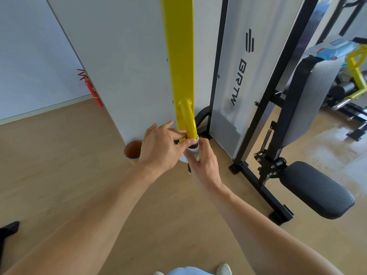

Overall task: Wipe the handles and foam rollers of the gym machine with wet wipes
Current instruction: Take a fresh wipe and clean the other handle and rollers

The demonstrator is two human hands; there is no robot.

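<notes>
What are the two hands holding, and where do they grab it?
Both grip the machine's handle near its top end, below the yellow bend: right hand wraps it with a white wet wipe, left hand pinches beside it.

The handle point(191, 153) hangs at the lower end of the yellow arm point(179, 56) of the gym machine, just under its curved yellow tube point(188, 120). It is dark, with a metal ring on top. A white wet wipe point(193, 149) is wrapped around it.
</notes>
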